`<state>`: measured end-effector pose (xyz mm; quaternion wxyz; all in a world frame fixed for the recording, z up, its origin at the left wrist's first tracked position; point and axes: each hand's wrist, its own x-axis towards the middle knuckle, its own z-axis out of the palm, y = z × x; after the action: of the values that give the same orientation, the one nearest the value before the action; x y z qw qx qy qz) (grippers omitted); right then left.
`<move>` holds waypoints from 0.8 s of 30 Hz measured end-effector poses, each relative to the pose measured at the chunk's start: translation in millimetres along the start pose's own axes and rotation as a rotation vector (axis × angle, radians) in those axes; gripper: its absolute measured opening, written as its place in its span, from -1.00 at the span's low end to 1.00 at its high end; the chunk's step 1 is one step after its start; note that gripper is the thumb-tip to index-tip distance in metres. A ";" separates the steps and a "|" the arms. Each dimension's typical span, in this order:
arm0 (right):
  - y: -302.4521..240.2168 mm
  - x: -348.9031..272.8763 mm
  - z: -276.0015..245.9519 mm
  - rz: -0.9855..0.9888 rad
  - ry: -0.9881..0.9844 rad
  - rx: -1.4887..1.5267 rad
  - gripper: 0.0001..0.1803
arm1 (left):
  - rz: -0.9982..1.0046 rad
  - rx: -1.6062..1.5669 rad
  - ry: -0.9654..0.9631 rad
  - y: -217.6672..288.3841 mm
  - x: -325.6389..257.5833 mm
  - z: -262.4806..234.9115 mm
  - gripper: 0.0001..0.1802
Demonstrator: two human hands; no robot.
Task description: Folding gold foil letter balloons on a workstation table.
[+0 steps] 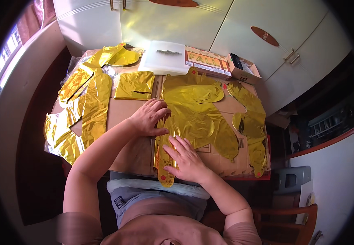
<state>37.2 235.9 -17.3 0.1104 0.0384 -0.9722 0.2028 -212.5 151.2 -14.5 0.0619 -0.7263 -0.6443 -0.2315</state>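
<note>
**Both hands flat on a gold foil balloon**

The left hand (149,117) lies open, palm down, on the upper edge of a flat, deflated gold foil balloon (193,118) spread over the brown cardboard sheet (124,110) covering the table. The right hand (185,160) presses the balloon's lower tail, fingers spread, gripping nothing. More crumpled gold foil shapes (93,104) lie to the left; a white plastic box (164,57) sits beyond.
</note>
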 end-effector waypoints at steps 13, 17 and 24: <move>30.9 -14.0 -25.9 0.306 0.568 0.216 -0.77 | -0.010 0.014 0.010 2.3 -3.3 0.7 -0.29; 77.0 -28.8 -44.7 0.772 0.523 0.214 -0.54 | -0.042 -0.008 -0.007 5.8 -1.8 -2.6 -0.31; 106.1 -1.9 -53.3 0.902 0.321 0.223 -0.56 | -0.040 -0.033 -0.021 3.8 0.0 -0.2 -0.27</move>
<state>36.9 354.5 -11.1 0.1552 -0.4066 -0.8350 0.3368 -209.0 150.5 -13.5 0.0383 -0.7167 -0.6553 -0.2356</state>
